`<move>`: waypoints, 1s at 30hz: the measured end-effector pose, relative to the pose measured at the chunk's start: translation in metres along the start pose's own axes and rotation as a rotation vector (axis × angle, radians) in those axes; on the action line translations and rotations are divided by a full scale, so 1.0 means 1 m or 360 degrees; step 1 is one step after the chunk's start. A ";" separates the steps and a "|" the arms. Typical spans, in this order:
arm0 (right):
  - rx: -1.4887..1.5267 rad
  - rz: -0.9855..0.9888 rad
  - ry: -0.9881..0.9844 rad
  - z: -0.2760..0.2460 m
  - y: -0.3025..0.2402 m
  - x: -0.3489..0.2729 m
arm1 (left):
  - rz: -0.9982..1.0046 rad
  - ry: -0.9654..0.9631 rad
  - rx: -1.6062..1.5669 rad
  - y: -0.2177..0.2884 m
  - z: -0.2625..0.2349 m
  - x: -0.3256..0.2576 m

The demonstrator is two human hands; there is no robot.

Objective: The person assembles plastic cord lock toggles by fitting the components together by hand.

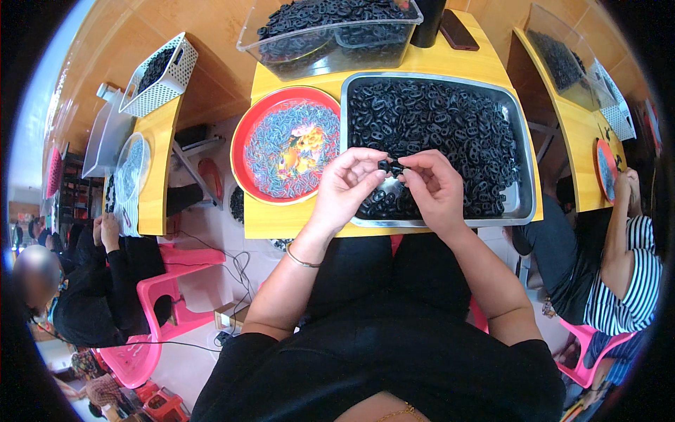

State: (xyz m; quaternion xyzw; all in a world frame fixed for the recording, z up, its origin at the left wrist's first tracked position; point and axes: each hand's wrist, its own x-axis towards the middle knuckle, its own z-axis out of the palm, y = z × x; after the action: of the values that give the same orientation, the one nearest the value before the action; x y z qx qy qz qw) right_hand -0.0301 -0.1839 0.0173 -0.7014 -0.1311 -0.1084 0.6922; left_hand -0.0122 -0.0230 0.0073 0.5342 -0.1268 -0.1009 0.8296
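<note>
Over the near part of a metal tray [522, 211], my left hand [349, 184] and my right hand [434, 188] meet with their fingertips close together. Between them is a small black plastic piece [391, 167], pinched from both sides; whether it is one part or two joined cannot be made out. The tray is heaped with loose black oval pieces [450, 119] that have holes in them. To the left of the tray, a round red dish [240, 141] with a flower print holds many small, thin grey-blue pins [281, 130].
A clear plastic bin [309, 67] of black pieces stands at the back of the yellow table [271, 221]. Beside it are a dark cylinder [427, 28] and a phone [458, 32]. Co-workers sit at tables left and right. A pink chair [151, 295] and cables lie to the left.
</note>
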 end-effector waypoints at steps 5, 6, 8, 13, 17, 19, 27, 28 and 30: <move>0.0039 0.0073 -0.0005 0.000 0.000 -0.001 | 0.0028 -0.0013 -0.0009 0.000 -0.001 -0.001; 0.0043 0.0104 -0.0014 -0.001 0.001 -0.001 | 0.0020 -0.0012 -0.0013 0.001 -0.001 -0.001; 0.0054 0.0127 -0.0013 0.000 0.001 -0.001 | 0.0011 -0.0010 -0.0016 0.001 -0.001 -0.001; 0.0061 0.0184 -0.0024 -0.001 0.002 -0.002 | -0.0032 -0.0026 -0.0014 0.001 -0.001 -0.002; 0.0143 0.0204 -0.0021 0.000 0.003 -0.002 | -0.0054 -0.0066 0.0048 0.001 -0.001 -0.003; 0.0150 0.0207 -0.0034 0.000 0.001 -0.002 | -0.0047 -0.0071 0.0076 0.002 -0.001 -0.003; 0.0194 0.0254 -0.0048 -0.002 0.002 -0.001 | -0.0041 -0.0077 0.0062 0.003 0.000 -0.003; 0.0194 0.0255 -0.0049 -0.002 0.002 -0.001 | -0.0040 -0.0081 0.0038 0.003 0.000 -0.003; 0.0220 0.0273 -0.0059 -0.003 0.002 -0.002 | -0.0043 -0.0075 0.0055 0.003 -0.001 -0.003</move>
State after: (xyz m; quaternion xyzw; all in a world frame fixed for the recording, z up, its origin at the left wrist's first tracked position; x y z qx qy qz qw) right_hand -0.0307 -0.1866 0.0146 -0.6626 -0.0905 -0.0266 0.7430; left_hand -0.0148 -0.0201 0.0092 0.5477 -0.1410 -0.1225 0.8156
